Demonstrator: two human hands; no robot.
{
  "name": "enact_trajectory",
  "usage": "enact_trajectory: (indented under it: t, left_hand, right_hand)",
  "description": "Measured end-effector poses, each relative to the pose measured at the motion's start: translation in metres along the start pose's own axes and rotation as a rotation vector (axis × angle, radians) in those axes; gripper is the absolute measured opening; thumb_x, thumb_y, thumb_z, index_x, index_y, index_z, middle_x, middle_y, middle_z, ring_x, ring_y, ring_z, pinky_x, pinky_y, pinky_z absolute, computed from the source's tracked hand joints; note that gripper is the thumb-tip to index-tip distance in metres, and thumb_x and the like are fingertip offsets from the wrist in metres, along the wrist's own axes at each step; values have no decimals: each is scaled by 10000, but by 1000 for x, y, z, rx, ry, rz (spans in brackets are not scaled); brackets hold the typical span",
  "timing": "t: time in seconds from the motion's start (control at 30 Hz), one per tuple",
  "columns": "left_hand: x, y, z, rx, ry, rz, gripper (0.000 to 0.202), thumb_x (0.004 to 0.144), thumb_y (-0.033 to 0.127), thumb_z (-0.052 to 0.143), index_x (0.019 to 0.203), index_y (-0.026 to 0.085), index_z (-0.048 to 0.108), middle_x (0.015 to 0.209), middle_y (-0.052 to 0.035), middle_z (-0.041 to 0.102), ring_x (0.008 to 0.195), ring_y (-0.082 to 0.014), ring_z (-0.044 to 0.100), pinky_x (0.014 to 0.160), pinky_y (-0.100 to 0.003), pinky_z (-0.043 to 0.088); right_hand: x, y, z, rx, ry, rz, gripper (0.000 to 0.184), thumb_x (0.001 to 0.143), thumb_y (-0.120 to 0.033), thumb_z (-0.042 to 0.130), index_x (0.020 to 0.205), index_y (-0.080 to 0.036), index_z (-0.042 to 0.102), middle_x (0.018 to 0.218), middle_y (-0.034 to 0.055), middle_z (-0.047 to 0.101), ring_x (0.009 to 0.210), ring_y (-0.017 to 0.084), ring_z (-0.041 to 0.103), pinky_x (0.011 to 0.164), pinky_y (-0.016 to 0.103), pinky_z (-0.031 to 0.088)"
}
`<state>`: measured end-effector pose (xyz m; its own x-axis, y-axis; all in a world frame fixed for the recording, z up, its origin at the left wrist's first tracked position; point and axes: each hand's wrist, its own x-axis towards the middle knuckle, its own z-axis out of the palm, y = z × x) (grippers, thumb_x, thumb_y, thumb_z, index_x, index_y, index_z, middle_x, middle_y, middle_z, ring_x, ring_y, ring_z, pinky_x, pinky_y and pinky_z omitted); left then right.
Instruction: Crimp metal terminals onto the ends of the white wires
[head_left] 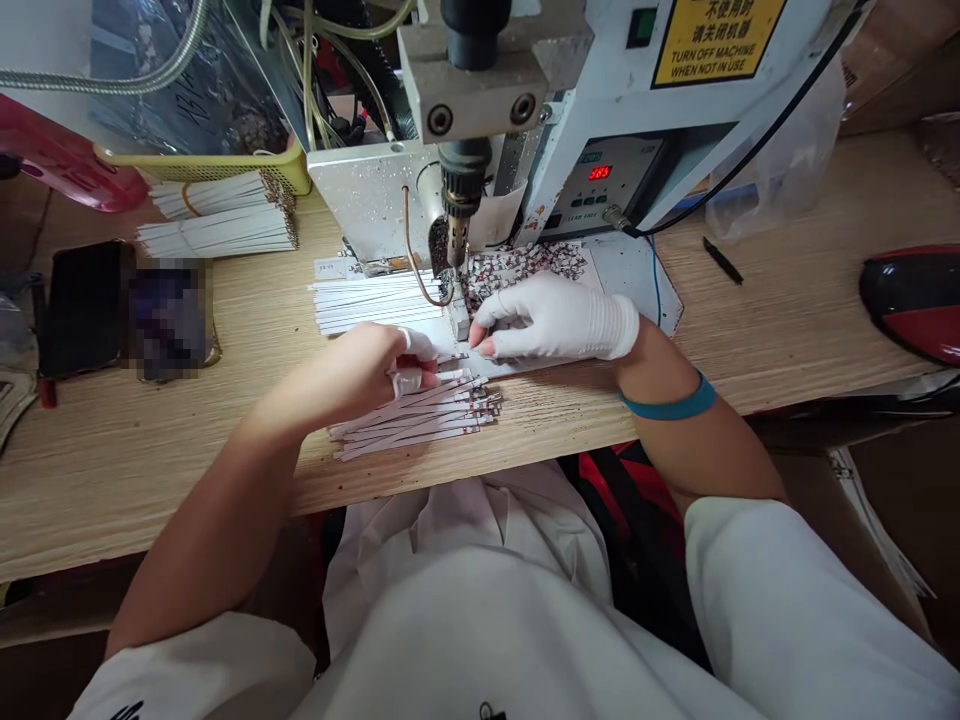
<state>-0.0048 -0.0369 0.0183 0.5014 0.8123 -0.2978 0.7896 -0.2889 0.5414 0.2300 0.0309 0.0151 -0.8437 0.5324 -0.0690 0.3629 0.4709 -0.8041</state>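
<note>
Head view: white strips [412, 420] in a loose pile on the tabletop [150, 470], just below the curled fingers [420, 350] of the left hand [352, 370], which is the nearer hand. Their long axes run sideways, slightly aslant. Fingers [499, 315] of the gloved right hand [559, 318] lie extended and close together, tips just beside a small white block [459, 320] under the nozzle [457, 235]. Whether either hand pinches anything cannot be told.
</note>
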Motion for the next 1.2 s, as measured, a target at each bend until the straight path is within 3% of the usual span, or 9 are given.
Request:
enact_trajectory:
  t: [0.2, 0.37, 0.5, 0.73, 0.97, 1.2]
  left_hand:
    - [-2, -1, -6, -215, -61, 17, 181, 823, 301, 528, 879, 182, 652, 808, 13, 669, 748, -138, 576, 683, -231, 412]
    - [1, -3, -6, -273, -44, 5, 176, 827, 325, 556, 844, 164, 625, 741, 16, 610, 682, -116, 516, 627, -220, 386]
    - [0, 0, -6, -377, -33, 51, 220, 840, 374, 577, 861, 161, 628, 742, 16, 586, 665, -102, 487, 601, -209, 380]
    - [0, 6, -5, -406, 76, 1, 314, 832, 415, 589, 747, 120, 650, 651, -1, 553, 596, -93, 452, 550, -213, 368]
    - [0, 8, -7, -481, 50, -7, 226, 818, 338, 598, 744, 131, 650, 622, 15, 569, 583, -90, 469, 550, -207, 374]
    - [2, 12, -6, -566, 61, -43, 308, 797, 413, 627, 676, 130, 634, 598, 14, 537, 566, -85, 428, 552, -216, 374]
  right_hand:
    - [1, -6, 15, -135, 63, -160, 218, 824, -237, 564, 909, -137, 738, 831, 13, 717, 719, 118, 603, 664, 222, 392]
    - [-2, -3, 17, -227, 120, -198, 233, 822, -295, 612, 963, -156, 735, 803, 15, 713, 674, 117, 589, 625, 221, 383]
    - [-2, -2, 17, -242, 138, -215, 267, 898, -298, 528, 883, -137, 740, 776, 27, 711, 652, 110, 579, 613, 220, 380]
    - [1, -7, 17, -161, 82, -154, 277, 879, -240, 503, 814, -127, 747, 720, 14, 696, 629, 105, 572, 626, 216, 377]
    - [2, -13, 16, -46, 42, -57, 277, 860, -228, 500, 761, -129, 739, 670, 11, 668, 593, 105, 538, 600, 230, 350]
    - [1, -14, 18, -26, 91, -23, 261, 852, -229, 515, 748, -138, 737, 659, 7, 665, 608, 108, 546, 623, 231, 363]
